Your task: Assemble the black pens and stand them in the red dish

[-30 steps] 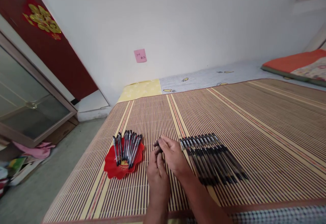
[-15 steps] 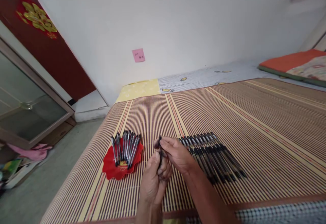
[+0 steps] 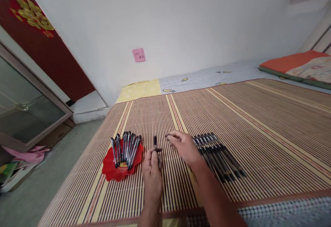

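Note:
My left hand (image 3: 152, 163) is closed around a pen (image 3: 155, 140), whose black end stands up above the fingers. The rest of that pen is hidden in the fist. To its right, my right hand (image 3: 182, 146) hangs apart from the pen, fingers bent and slightly spread, and I see nothing held in them. Several clear pens (image 3: 113, 151) with black caps lie on a red scalloped plate (image 3: 111, 175) left of my hands. Beyond the right wrist lies a row of black-capped pens (image 3: 222, 161), side by side and slanting; my right hand and forearm cover part of it.
A striped bamboo mat (image 3: 144, 116) covers the bed. Against the white wall runs patterned bedding (image 3: 191, 80), with a pink note (image 3: 139, 55) stuck above. A folded orange quilt (image 3: 289, 63) lies at the far right. A glass-panelled door (image 3: 28, 106) stands at left.
My right hand has let go of the pen and moved right, away from my left hand. The left hand keeps the pen, its black end now showing upright. The view has shifted slightly.

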{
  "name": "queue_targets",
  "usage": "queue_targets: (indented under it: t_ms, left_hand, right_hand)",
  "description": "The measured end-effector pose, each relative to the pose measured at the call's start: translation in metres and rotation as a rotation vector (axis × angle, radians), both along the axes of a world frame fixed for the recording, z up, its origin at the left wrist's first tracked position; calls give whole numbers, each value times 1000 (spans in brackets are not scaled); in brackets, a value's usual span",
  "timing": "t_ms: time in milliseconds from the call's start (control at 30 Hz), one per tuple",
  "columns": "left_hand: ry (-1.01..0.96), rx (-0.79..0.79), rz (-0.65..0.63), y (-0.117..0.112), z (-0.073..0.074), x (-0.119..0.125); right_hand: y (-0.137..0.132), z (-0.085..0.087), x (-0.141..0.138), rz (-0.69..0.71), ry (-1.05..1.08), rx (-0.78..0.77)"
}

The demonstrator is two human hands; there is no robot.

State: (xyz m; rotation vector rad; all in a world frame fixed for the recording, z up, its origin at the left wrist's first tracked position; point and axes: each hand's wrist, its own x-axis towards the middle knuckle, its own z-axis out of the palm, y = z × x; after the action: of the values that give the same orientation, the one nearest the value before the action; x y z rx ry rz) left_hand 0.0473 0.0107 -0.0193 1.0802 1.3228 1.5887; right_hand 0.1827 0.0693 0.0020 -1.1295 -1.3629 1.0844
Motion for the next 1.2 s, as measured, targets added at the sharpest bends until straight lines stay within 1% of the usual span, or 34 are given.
queue_targets:
  t_ms: [33, 67, 133, 167, 233, 333, 467, 567, 633, 700, 800, 833, 900, 967, 1067, 1133, 1200]
  left_hand:
    - [-7, -13, -22, 0, 0, 1]
    - [-10, -22, -41, 0, 0, 1]
    - [-29, -40, -63, 1, -2, 1]
    - [-46, -47, -68, 2, -3, 0]
    - [-76, -49, -71, 5, -6, -1]
    - [-131, -51, -83, 7, -10, -3]
    - [-203, -65, -96, 9, -13, -1]
    - [-294, -84, -63, 9, -14, 3]
    - [-359, -76, -43, 9, -14, 5]
    - [-392, -67, -45, 10, -15, 8]
    - [-401, -104, -77, 11, -16, 12]
    - [-404, -124, -95, 11, -17, 13]
    - [-416, -155, -137, 11, -16, 15]
    - [-423, -167, -180, 10, -16, 17]
    - [-449, -173, -231, 9, -15, 18]
    - [-479, -178, -240, 9, -15, 17]
    - [-502, -179, -245, 9, -16, 17]
  right_hand:
    - [2, -2, 13, -63, -164, 15]
    - [2, -4, 25, -88, -337, 0]
    - [2, -8, 42, -78, -677, -105]
    - [1, -10, 46, -56, -811, -159]
    - [-1, -13, 47, -16, -1002, -230]
    - [-3, -16, 39, 14, -1121, -247]
    - [-3, -20, 31, 31, -1131, -258]
    - [-1, -22, 28, 29, -1116, -250]
    - [0, -23, 27, 19, -1053, -216]
    - [2, -22, 25, 15, -842, -131]
    - [5, -19, 23, 47, -372, -1]
    - [5, -17, 22, 65, -254, 16]
    - [5, -14, 21, 89, -96, 20]
    - [5, -11, 19, 92, -12, 13]
    - [3, -7, 17, 75, 50, 17]
    - [2, -5, 18, 76, 73, 17]
    - [0, -1, 21, 106, 99, -10]
